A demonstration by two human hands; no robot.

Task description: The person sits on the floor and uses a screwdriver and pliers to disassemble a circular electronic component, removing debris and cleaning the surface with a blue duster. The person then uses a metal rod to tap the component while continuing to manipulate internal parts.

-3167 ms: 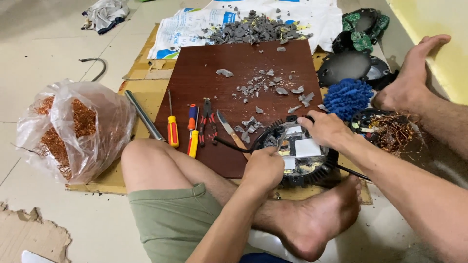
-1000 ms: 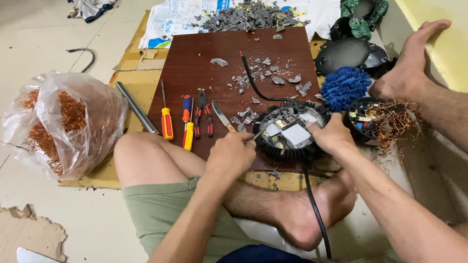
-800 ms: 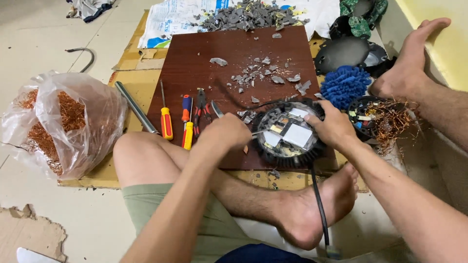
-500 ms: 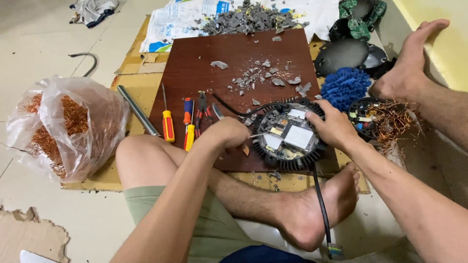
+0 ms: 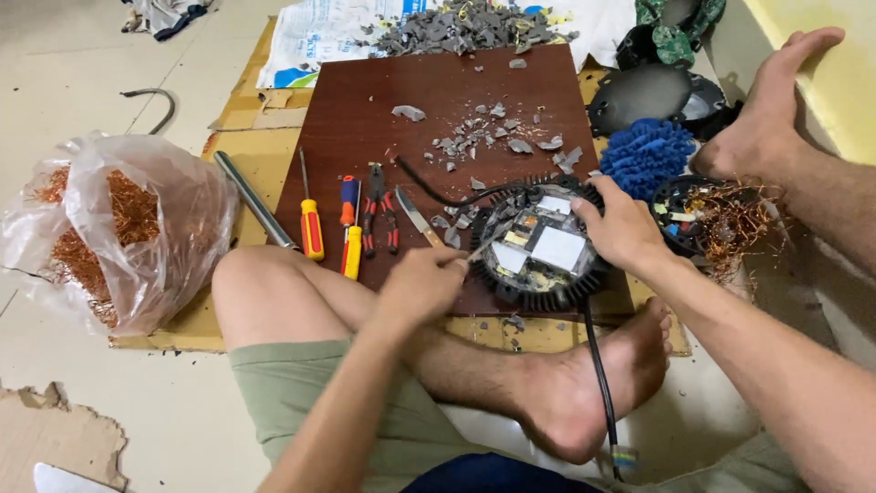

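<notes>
The board [image 5: 365, 110] looks like smooth, slightly glossy brown wood, strewn with rough grey chips [image 5: 484, 141]. The round lamp body [image 5: 538, 246] is matt black ribbed metal. A crinkled clear plastic bag [image 5: 137, 228] holds shiny copper wire [image 5: 119, 205].

Bare left hand [image 5: 422, 285], bare right hand [image 5: 622, 225], no gloves, no sleeves, forearms uncovered, olive-green fabric shorts [image 5: 301, 402] ending above the knee, dark blue garment edge [image 5: 493, 475] at frame bottom, both feet bare, no rings or watch visible
</notes>
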